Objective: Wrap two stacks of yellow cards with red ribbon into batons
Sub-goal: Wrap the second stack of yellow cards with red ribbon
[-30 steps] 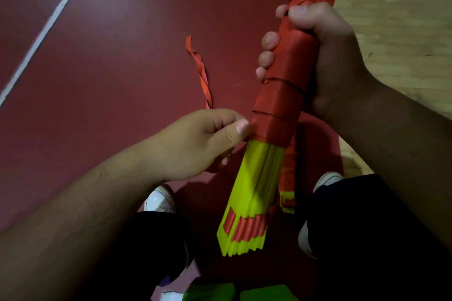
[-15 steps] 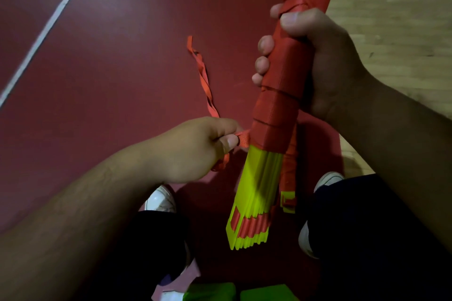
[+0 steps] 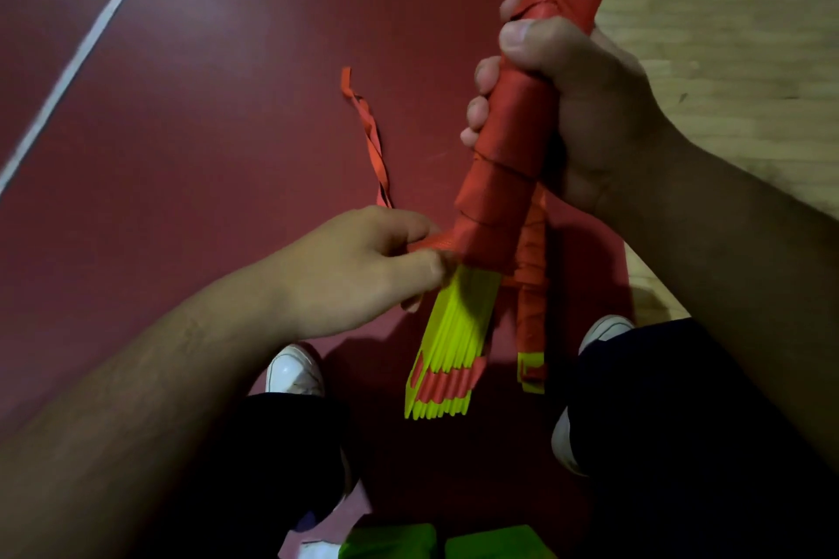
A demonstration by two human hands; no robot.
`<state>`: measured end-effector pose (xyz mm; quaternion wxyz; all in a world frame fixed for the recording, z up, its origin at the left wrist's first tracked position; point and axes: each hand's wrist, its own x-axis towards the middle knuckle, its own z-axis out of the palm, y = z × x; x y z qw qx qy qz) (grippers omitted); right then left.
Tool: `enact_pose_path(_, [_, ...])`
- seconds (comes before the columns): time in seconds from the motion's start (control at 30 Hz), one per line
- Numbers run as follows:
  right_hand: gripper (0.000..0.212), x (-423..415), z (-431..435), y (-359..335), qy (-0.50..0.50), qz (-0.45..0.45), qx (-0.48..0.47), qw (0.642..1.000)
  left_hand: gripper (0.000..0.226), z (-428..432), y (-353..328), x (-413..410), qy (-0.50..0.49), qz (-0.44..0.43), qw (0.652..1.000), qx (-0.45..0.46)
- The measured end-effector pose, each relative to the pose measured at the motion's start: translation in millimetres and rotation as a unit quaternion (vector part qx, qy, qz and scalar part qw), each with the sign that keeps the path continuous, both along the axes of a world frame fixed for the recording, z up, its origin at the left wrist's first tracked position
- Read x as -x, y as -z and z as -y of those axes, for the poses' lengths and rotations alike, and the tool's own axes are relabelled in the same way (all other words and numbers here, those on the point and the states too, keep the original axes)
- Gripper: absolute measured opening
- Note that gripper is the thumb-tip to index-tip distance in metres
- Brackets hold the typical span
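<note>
Yellow cards (image 3: 458, 331), a ribbed, fanned stack, jut below the smooth red ribbon (image 3: 495, 213) wrapping; the right hand (image 3: 590, 104) curls round the wrapped cylinder, and the left hand (image 3: 358, 272) pinches the ribbon's flat strip at its lowest turn.

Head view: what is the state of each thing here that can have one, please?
Card stack: tilted, upper part wrapped in red, lower yellow end bare.
Red ribbon: one end wound on the stack, loose tail twisted.
Left hand: pinches the ribbon at the wrap's edge.
Right hand: grips the wrapped part.
Second baton: wrapped almost to its yellow end.
</note>
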<state>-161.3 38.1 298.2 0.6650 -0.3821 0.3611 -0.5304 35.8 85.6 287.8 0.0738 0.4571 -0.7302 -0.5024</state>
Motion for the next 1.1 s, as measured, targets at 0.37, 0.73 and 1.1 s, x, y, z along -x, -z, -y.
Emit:
enact_pose_path(0.37, [0.028, -7, 3, 4, 0.136, -0.099, -0.013, 0.986, 0.069, -5, 7, 15, -0.019, 0.118, 0.973, 0.196])
enact_pose_path(0.73, [0.051, 3, -5, -8, -0.162, 0.146, 0.017, 0.976, 0.019, -14, -3, 14, 0.093, -0.140, 0.984, -0.054])
enact_pose_path(1.1, [0.019, -4, -7, -4, -0.035, 0.024, -0.013, 0.999, 0.061, 0, 8, -1, 0.035, 0.067, 0.997, 0.033])
